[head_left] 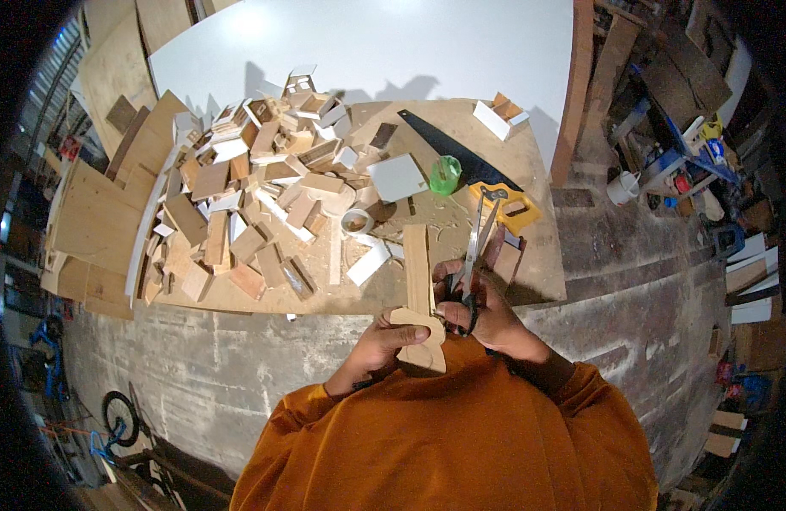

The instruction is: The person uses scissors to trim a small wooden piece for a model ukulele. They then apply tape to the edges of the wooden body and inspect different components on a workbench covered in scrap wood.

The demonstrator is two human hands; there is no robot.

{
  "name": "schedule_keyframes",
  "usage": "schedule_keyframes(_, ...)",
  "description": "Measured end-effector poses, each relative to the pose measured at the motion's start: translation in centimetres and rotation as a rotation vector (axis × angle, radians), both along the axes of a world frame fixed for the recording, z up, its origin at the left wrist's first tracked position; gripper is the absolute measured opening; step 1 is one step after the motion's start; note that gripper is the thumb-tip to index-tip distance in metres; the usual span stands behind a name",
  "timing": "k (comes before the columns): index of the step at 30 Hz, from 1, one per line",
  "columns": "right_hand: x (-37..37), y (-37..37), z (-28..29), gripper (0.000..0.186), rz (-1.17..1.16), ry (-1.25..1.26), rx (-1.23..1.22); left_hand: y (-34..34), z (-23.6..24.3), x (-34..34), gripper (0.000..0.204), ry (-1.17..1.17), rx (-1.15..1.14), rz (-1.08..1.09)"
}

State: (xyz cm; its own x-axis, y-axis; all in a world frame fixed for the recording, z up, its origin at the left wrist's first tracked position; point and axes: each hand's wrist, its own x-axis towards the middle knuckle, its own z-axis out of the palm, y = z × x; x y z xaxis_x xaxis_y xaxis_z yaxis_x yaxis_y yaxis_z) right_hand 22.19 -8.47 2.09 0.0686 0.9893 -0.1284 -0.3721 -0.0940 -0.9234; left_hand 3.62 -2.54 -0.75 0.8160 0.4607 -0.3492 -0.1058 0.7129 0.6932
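Note:
My left hand (377, 347) grips a pale wooden piece (417, 264) close to my body. The piece has a wide, curved lower part under my thumb and a long straight arm that points away over the board's near edge. Black-handled scissors (475, 247) are in my right hand (493, 319), with the metal blades pointing up and away. The fingers of that hand wrap around the handles, right beside the wooden piece. Whether the fingertips touch the wood cannot be made out.
A wooden work board (542, 255) carries a heap of wood offcuts (210, 180) on the left. Farther back lie a handsaw (448, 140) with a yellow handle (516, 207), a green transparent container (445, 175) and a tape roll (356, 221). A white panel (367, 51) stands behind.

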Motion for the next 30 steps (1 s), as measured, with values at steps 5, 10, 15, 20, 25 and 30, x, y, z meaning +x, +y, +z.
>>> schedule_keyframes(5, -0.4, 0.0, -0.6, 0.044, -0.053, -0.025, 0.023, -0.6, -0.4, 0.4, 0.03, -0.073, -0.062, 0.078)
schedule_keyframes(10, -0.6, 0.0, -0.3, 0.038, -0.107, -0.224, 0.126, -0.6, -0.8, 0.6, 0.031, -0.096, -0.095, 0.11)
schedule_keyframes(15, -0.2, -0.5, -0.5, 0.034, -0.11, -0.283, 0.227, 0.6, -3.6, -0.3, 0.029, -0.19, -0.11, -0.004)
schedule_keyframes(20, 2.2, -0.1, 1.5, 0.038, -0.139, -0.699, 0.357, 0.8, -5.5, -0.7, 0.032, -0.419, -0.286, 0.006)
schedule_keyframes(25, 3.3, 2.6, 5.5, 0.051, 0.098, -1.133, 0.582, 1.3, -5.3, 0.3, 0.039, -0.352, -0.336, 0.04)
schedule_keyframes(30, 3.8, 5.3, 5.1, 0.047, 0.24, -1.261, 0.521, 1.9, -6.3, 0.2, 0.032, -0.12, 0.279, 0.201)
